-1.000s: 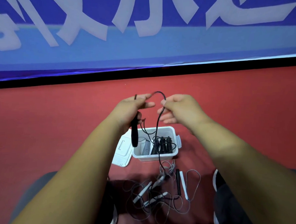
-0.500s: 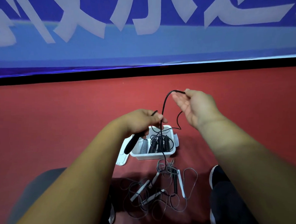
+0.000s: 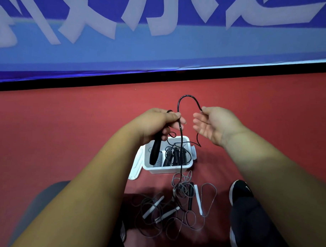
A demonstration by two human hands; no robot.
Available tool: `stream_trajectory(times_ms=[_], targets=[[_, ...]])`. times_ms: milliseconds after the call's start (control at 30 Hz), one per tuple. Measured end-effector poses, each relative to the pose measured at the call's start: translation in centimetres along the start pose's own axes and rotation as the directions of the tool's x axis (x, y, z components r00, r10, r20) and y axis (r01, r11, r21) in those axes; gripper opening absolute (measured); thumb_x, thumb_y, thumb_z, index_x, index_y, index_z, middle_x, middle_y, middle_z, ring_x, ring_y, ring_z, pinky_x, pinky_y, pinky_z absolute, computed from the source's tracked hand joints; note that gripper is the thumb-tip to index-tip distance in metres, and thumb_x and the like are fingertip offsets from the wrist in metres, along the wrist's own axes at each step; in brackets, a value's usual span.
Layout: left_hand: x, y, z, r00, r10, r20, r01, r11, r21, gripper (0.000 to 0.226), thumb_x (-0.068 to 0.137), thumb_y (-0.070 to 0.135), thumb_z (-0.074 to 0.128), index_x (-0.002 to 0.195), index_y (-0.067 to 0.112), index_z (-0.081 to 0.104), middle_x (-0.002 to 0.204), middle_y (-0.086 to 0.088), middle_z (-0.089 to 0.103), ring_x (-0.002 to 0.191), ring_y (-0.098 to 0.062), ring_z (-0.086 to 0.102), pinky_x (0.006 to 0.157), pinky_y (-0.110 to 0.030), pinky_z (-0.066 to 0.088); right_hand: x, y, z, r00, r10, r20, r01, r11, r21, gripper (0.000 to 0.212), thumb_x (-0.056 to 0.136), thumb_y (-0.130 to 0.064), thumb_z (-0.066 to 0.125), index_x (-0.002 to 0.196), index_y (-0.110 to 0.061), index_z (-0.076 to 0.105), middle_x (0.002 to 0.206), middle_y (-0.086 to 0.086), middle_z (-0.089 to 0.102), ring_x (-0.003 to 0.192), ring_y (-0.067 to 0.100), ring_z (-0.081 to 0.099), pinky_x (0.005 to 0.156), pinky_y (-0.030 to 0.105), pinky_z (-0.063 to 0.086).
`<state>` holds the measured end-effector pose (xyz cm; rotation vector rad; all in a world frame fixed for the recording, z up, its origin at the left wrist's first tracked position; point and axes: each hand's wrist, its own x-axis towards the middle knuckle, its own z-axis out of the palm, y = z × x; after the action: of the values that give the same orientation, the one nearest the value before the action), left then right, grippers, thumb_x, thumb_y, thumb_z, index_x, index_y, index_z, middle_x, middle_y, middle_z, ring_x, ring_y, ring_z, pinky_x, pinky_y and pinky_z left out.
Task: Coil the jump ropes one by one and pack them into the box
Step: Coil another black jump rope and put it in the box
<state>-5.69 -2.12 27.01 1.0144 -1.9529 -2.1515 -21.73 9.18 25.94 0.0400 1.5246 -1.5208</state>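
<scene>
While the left hand point(image 3: 158, 124) grips the black rope point(image 3: 186, 95) by its handle point(image 3: 154, 152) and cord, the right hand point(image 3: 216, 125) pinches the cord's arc, its other fingers loose. Below them, the white box point(image 3: 166, 170) holds coiled ropes point(image 3: 175, 157); loose ropes point(image 3: 183, 203) lie tangled beside it on the floor point(image 3: 66, 129).

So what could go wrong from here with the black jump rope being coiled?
1. The black cord drops from the left hand into the tangle of grey ropes on the floor; pulling may drag or knot them.
2. The right hand pinches it only by thumb and forefinger, so the loop could spring free.
3. The hanging cord crosses the white box and may snag the coiled ropes inside.
</scene>
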Motion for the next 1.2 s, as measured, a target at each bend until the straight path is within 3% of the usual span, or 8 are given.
stream_trajectory(times_ms=[200, 300, 433, 533, 633, 767, 967, 1200], targets=[[-0.4, 1.1, 0.6, 1.0, -0.02, 0.001, 0.02, 0.984, -0.174, 0.022, 0.107, 0.024, 0.055, 0.105, 0.01, 0.071, 0.085, -0.001, 0.075, 0.047, -0.006, 0.03, 0.047, -0.022, 0.03, -0.7, 0.6, 0.2, 0.995, 0.081, 0.049, -0.072, 0.983, -0.17, 0.025, 0.113, -0.031, 0.045, 0.103, -0.014, 0.06, 0.093, 0.003, 0.074, 0.083, 0.019, 0.068, 0.066, 0.036, 0.055], [-0.6, 1.5, 0.6, 0.999, -0.032, -0.027, 0.023, 0.962, -0.273, 0.02, 0.107, 0.025, 0.054, 0.103, 0.014, 0.07, 0.088, 0.002, 0.076, 0.044, -0.004, 0.028, 0.045, -0.019, 0.03, -0.8, 1.2, 0.4, 0.984, 0.126, 0.127, -0.07, 0.923, -0.378, 0.029, 0.112, -0.026, 0.043, 0.112, -0.009, 0.066, 0.098, 0.007, 0.078, 0.085, 0.023, 0.071, 0.069, 0.037, 0.059], [-1.0, 2.1, 0.3, 0.996, -0.042, -0.083, 0.006, 0.92, -0.392, 0.02, 0.107, 0.024, 0.052, 0.099, 0.016, 0.068, 0.087, 0.003, 0.076, 0.041, -0.002, 0.027, 0.041, -0.017, 0.028, -1.3, 2.1, 0.3, 0.961, 0.151, 0.234, 0.086, 0.638, -0.765, 0.035, 0.102, -0.008, 0.045, 0.12, -0.014, 0.074, 0.109, 0.004, 0.081, 0.09, 0.019, 0.068, 0.075, 0.03, 0.058], [-1.1, 2.0, -0.3, 0.985, -0.046, -0.166, -0.03, 0.904, -0.427, 0.019, 0.108, 0.024, 0.051, 0.101, 0.017, 0.066, 0.082, 0.003, 0.075, 0.04, -0.002, 0.03, 0.041, -0.017, 0.029, -2.2, 2.5, 0.4, 0.908, 0.25, 0.337, 0.175, 0.504, -0.846, 0.02, 0.101, -0.014, 0.064, 0.116, -0.012, 0.079, 0.11, 0.001, 0.081, 0.093, 0.013, 0.066, 0.077, 0.024, 0.057], [-1.2, 1.6, -1.3, 0.968, -0.053, -0.244, -0.051, 0.915, -0.401, 0.019, 0.108, 0.029, 0.053, 0.111, 0.015, 0.067, 0.084, 0.004, 0.076, 0.042, -0.004, 0.033, 0.043, -0.019, 0.032, -2.6, 2.6, 0.5, 0.876, 0.27, 0.399, 0.202, 0.546, -0.813, 0.021, 0.108, -0.021, 0.063, 0.113, -0.007, 0.078, 0.109, 0.009, 0.081, 0.093, 0.018, 0.072, 0.085, 0.029, 0.061], [-1.8, 0.7, -2.2, 0.961, -0.029, -0.277, -0.025, 0.982, -0.189, 0.03, 0.108, 0.036, 0.053, 0.113, 0.014, 0.072, 0.103, 0.0, 0.08, 0.047, -0.008, 0.034, 0.047, -0.021, 0.037, -3.4, 2.1, 1.2, 0.879, 0.13, 0.459, 0.256, 0.682, -0.685, 0.024, 0.111, -0.023, 0.056, 0.111, -0.005, 0.072, 0.097, 0.011, 0.081, 0.093, 0.032, 0.079, 0.079, 0.034, 0.066], [-3.2, -1.0, -2.2, 0.996, -0.074, -0.053, 0.082, 0.982, 0.171, 0.019, 0.104, 0.016, 0.056, 0.102, 0.014, 0.075, 0.115, -0.014, 0.077, 0.046, -0.01, 0.039, 0.051, -0.024, 0.042, -4.0, 0.6, 2.2, 0.918, -0.038, 0.396, 0.165, 0.942, -0.293, 0.021, 0.112, -0.017, 0.053, 0.106, 0.0, 0.065, 0.083, 0.014, 0.077, 0.07, 0.029, 0.079, 0.064, 0.033, 0.067], [-4.1, -2.4, -2.0, 0.975, -0.158, 0.158, 0.08, 0.908, 0.411, 0.03, 0.104, 0.008, 0.055, 0.122, 0.021, 0.075, 0.119, 0.006, 0.077, 0.056, -0.015, 0.041, 0.059, -0.028, 0.043, -3.8, -0.1, 2.6, 0.932, -0.031, 0.36, -0.016, 0.992, 0.127, 0.017, 0.112, -0.008, 0.048, 0.1, -0.002, 0.059, 0.069, 0.005, 0.071, 0.061, 0.015, 0.074, 0.059, 0.024, 0.063]])
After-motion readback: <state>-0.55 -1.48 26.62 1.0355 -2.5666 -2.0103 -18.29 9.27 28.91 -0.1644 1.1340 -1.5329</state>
